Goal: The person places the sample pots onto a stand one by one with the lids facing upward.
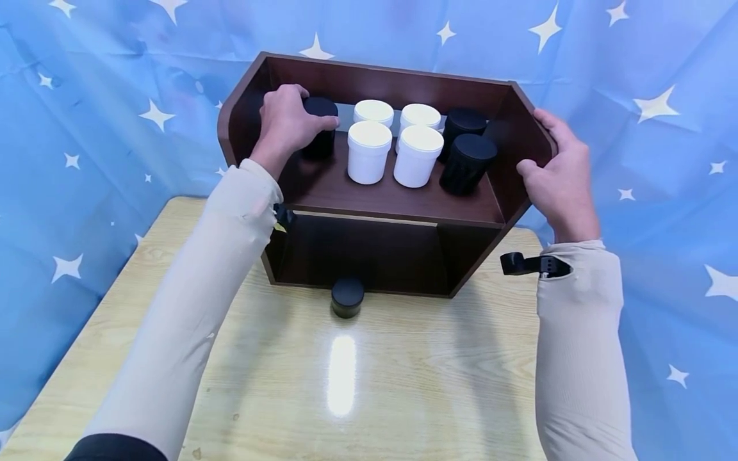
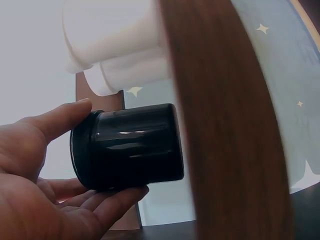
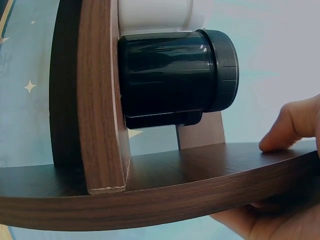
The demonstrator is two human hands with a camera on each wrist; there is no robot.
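Note:
On the left end of a dark brown two-level shelf unit (image 1: 369,205), my left hand (image 1: 291,121) grips a black lidded jar (image 1: 321,128). The left wrist view shows thumb and fingers around the lid end of that jar (image 2: 135,145), its base close to the shelf board (image 2: 225,120); whether they touch, I cannot tell. My right hand (image 1: 559,169) holds the unit's right side panel (image 1: 527,134), thumb on the inner face and fingers outside. Several white lidded jars (image 1: 369,153) stand mid-shelf. Two black jars (image 1: 469,163) stand right of them, one behind the other.
A short black round container (image 1: 348,298) sits on the wooden table (image 1: 375,371) at the unit's front. The lower compartment (image 1: 363,253) is dark inside. Behind everything hangs a blue curtain with white stars (image 1: 657,105).

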